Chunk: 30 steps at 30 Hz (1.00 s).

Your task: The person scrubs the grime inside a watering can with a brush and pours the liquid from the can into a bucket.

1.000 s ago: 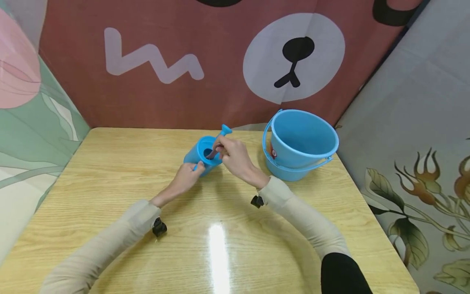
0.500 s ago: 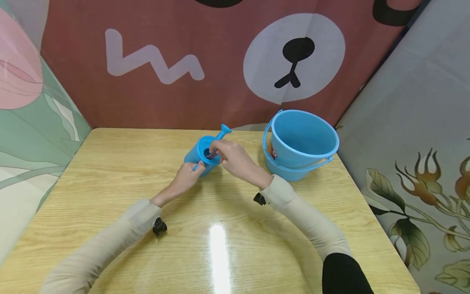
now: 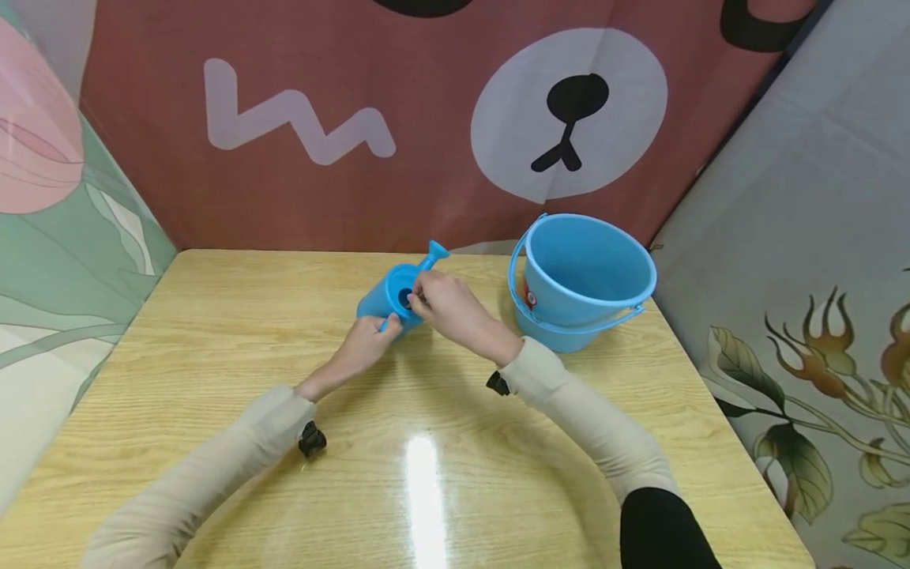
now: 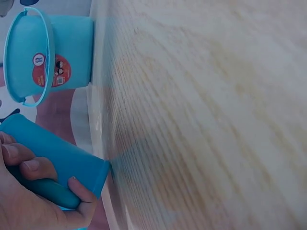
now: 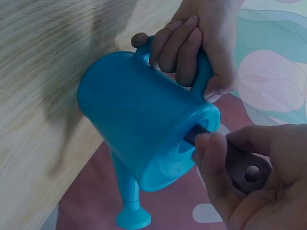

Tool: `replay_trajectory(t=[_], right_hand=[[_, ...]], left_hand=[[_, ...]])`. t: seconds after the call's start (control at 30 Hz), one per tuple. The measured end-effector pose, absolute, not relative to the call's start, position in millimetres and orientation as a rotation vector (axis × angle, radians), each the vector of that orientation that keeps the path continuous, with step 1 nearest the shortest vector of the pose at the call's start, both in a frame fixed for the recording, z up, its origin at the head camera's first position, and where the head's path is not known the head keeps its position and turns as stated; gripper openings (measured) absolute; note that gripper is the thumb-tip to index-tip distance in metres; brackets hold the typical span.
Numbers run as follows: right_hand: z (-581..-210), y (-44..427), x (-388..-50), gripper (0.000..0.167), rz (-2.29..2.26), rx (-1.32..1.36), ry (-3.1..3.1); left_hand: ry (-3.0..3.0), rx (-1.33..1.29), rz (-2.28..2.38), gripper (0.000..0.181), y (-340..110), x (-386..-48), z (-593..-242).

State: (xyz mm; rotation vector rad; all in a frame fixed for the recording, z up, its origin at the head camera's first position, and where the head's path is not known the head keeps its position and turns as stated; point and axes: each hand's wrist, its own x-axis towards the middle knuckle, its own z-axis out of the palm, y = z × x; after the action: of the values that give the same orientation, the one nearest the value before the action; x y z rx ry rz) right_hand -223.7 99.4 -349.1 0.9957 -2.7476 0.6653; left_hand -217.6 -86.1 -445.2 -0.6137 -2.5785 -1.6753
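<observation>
A blue watering can (image 3: 380, 299) leans at a tilt on the table, its lower edge touching the wood in the left wrist view. My left hand (image 3: 364, 344) grips its handle, fingers curled round it in the right wrist view. Between the thumb and fingers of my right hand (image 5: 268, 177) is the flat, dark purplish handle (image 5: 235, 165) of a tool, with a round hole near its end. The tool's other end goes into the can's top opening, so its kind is hidden. In the head view my right hand (image 3: 455, 308) covers most of it.
A light blue bucket (image 3: 562, 288) with its handle hanging down stands to the right of the can, near the table's back edge. The wooden table (image 3: 235, 316) meets a reddish-brown cloth (image 3: 284, 197) at the back. Patterned cloths hang at both sides.
My right hand shifts slightly down and left, then a little back up, at the can's opening. Less of the tool shows in the head view. My left hand and the can stay nearly still.
</observation>
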Motion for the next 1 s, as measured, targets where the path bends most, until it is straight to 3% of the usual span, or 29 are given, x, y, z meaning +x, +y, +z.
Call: replay_trajectory(t=[0.33, 0.57, 1.0], right_hand=[[-353.8, 99.8, -225.4, 0.021, 0.513, 0.979, -2.744], [-354.0, 101.0, -227.3, 0.039, 0.428, 0.951, -2.742], [-338.2, 110.2, -233.1, 0.042, 0.521, 1.029, -2.82]], left_hand=[[-2.559, -0.58, -1.672, 0.049, -86.1, -218.5, -446.7], [-2.571, -0.591, -1.665, 0.047, -85.6, -218.5, -447.8], [-2.61, -0.598, -1.665, 0.048, -83.6, -218.2, -447.3]])
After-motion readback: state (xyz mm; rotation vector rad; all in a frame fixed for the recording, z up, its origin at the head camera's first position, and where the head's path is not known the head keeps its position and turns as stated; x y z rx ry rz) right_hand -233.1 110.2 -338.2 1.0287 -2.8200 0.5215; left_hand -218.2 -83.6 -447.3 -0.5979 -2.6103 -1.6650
